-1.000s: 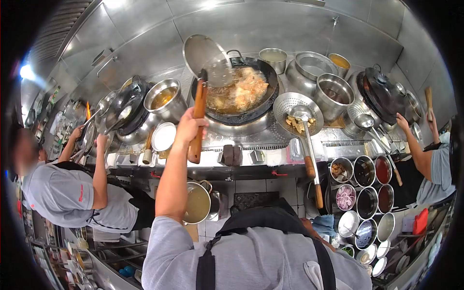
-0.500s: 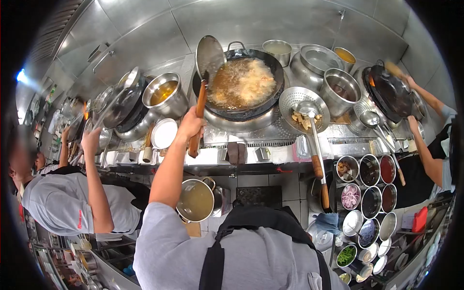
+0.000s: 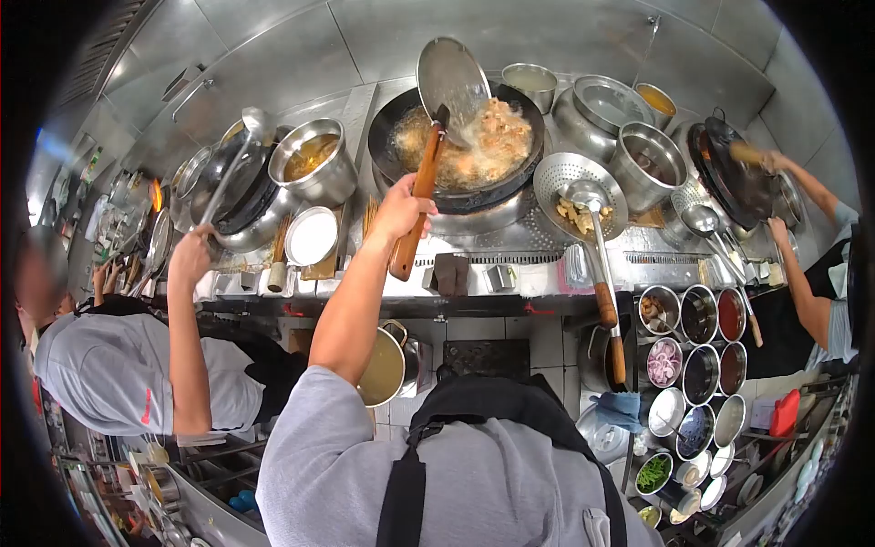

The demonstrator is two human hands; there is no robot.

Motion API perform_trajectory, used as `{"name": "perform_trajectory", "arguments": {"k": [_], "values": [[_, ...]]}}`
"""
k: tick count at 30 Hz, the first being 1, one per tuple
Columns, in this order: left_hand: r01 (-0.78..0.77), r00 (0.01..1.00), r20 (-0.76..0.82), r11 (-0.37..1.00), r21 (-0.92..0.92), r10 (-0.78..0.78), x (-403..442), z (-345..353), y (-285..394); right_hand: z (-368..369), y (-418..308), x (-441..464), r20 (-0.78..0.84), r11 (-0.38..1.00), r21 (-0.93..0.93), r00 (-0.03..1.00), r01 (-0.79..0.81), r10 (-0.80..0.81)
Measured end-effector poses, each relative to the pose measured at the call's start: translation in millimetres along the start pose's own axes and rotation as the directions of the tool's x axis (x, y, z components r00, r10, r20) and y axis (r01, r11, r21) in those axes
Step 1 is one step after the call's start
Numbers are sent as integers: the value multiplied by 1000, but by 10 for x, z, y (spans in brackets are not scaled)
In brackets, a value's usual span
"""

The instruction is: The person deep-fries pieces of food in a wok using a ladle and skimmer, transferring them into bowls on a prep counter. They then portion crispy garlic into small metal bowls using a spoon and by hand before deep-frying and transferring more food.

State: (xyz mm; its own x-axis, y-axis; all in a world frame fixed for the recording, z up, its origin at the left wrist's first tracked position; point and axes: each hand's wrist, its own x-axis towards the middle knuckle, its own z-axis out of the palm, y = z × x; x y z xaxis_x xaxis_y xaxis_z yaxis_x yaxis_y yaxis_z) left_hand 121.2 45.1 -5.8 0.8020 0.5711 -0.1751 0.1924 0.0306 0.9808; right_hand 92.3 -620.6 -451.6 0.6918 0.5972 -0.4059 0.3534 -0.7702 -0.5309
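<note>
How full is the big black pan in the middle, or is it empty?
Partly full: the pan holds bubbling liquid and golden food, with its dark sides showing around them.

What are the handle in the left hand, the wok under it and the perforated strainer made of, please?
The skimmer handle looks like smooth wood, perhaps varnished, from its warm brown colour. The wok seems dark metal, possibly iron or carbon steel, because its wall is blackened. The perforated strainer is probably stainless steel: silver-grey, slightly shiny, with small holes.
</note>
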Motion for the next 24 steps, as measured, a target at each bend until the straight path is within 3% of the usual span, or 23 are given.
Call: {"name": "perform_trajectory", "arguments": {"k": [2, 5, 6, 8, 10, 13, 14, 17, 21, 22, 24], "values": [[-24, 999, -42, 1000, 19, 25, -74, 3, -19, -74, -52, 132, -15, 1000, 24, 1000, -8, 8], [-54, 994, -95, 997, -47, 49, -184, 11, 112, -708, -608, 201, -24, 972, 221, 996, -76, 83], [-46, 995, -88, 996, -81, 39, -214, -32, 169, -656, -557, 325, -127, 984, -98, 979, 146, -158], [-36, 996, -87, 991, -129, 25, -233, -150, 207, -695, -550, 385, -60, 969, 245, 997, -36, 52], [-49, 994, -100, 987, -152, 34, -255, -254, 247, -782, -653, 509, -77, 895, 424, 979, -138, 187], [-49, 977, -204, 996, 70, 62, -343, -384, 284, -843, -650, 547, -72, 866, 500, 996, -17, 60], [-46, 959, -259, 968, 246, 112, -329, -435, 245, -848, -652, 542, -73, 861, 508, 997, 19, 21], [-4, 889, -346, 761, 649, 300, -210, -716, -47, -866, -521, 528, -61, 882, 466, 997, 72, -49], [77, 908, -381, 824, 561, 174, -452, -592, 2, -878, -488, 472, -10, 830, 557, 1000, 7, -2], [27, 917, -340, 818, 575, 209, -437, -614, -80, -851, -472, 450, -44, 821, 571, 999, 18, 8], [88, 957, -289, 908, 410, 37, -522, -508, -81, -768, -470, 422, -147, 824, 562, 989, 72, 14]]}}
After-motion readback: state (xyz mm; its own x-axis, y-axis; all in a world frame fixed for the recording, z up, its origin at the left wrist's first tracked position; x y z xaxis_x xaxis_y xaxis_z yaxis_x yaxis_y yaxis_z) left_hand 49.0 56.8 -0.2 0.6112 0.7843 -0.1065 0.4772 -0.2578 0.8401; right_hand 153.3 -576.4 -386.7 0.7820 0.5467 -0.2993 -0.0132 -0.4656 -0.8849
